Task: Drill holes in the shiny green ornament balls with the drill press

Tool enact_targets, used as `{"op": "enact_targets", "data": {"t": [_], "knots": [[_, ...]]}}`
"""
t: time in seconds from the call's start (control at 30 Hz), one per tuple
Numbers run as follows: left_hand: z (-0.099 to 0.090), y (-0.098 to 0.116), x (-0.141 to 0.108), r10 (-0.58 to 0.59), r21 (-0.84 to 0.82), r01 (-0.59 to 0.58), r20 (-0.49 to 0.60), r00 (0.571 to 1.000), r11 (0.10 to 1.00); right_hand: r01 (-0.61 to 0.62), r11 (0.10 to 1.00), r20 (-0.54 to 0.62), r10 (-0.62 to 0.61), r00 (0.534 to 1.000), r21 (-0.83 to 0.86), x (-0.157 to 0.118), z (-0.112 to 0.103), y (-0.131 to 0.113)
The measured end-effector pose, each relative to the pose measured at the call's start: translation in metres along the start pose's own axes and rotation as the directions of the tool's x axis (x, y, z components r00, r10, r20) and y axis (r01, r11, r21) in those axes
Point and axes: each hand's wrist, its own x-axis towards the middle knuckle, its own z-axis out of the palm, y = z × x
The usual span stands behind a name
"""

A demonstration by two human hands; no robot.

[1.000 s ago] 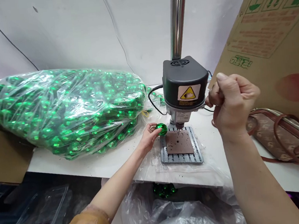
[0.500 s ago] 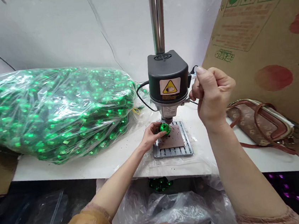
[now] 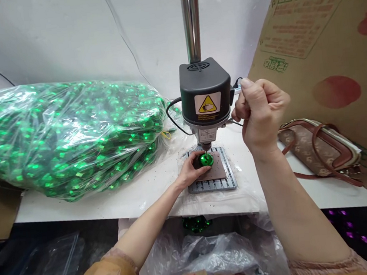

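Thumb and fingers of my left hand (image 3: 191, 170) grip a shiny green faceted piece (image 3: 206, 159) by its left side. The piece rests on a brown board (image 3: 218, 169) over the slotted metal base (image 3: 230, 180), directly under the chuck and thin bit of a black drill press (image 3: 205, 91). My right hand (image 3: 261, 112) is closed in a fist beside the drill's right side, wrapped round what looks like its lever, most of which the fingers hide.
A big clear bag of green faceted pieces (image 3: 72, 140) lies on the left of the white table (image 3: 112, 206). On the right are a brown handbag (image 3: 315, 145) and a large cardboard box (image 3: 326, 61). Plastic sheeting (image 3: 215, 256) hangs at the front edge.
My left hand has moved slightly right with the green piece, which now lies flatter on the board under the bit. My right hand has hardly moved.
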Motion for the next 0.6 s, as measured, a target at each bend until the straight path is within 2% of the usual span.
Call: {"op": "enact_targets", "data": {"t": [0.2,0.33,0.6], "knots": [[0.012,-0.002,-0.005,0.019,0.016,-0.019,-0.032,0.999,1.0,0.007,1.0,0.011,-0.007,1.0,-0.008,0.0,-0.001,0.001],[0.018,-0.004,-0.008,0.03,0.13,-0.017,-0.092,0.995,0.991,0.019,1.0,0.02,-0.018,1.0,-0.007,-0.001,-0.001,0.001],[0.019,-0.009,-0.011,0.007,0.051,-0.005,-0.032,0.999,0.999,0.032,0.999,0.01,-0.033,0.999,0.035,-0.003,-0.002,-0.001]]}}
